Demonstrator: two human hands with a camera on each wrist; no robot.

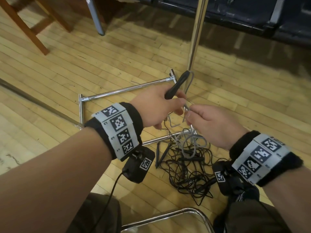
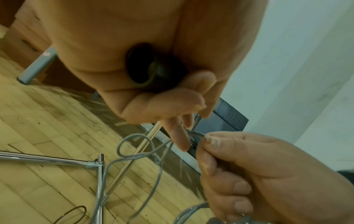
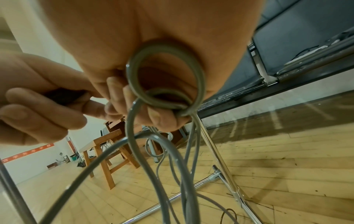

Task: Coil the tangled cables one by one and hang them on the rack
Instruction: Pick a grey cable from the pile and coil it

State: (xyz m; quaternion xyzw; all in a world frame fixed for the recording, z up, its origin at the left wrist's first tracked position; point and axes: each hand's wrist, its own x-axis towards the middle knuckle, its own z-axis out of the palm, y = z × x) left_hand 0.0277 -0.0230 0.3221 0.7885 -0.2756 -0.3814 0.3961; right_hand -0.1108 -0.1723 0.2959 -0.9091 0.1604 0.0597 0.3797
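My left hand grips a black handle whose tip points up toward the rack pole. A grey cable leaves that tip and drops down to my right hand, which pinches it just right of the left fingers. In the right wrist view the grey cable forms small loops in my right hand, with long strands hanging to the floor. The left wrist view shows the black handle in my left palm. A tangle of black cables lies on the floor below both hands.
The rack's chrome base frame lies on the wooden floor around the pole. Wooden stool legs stand far left, a dark bench far right. A chrome chair frame curves between my knees.
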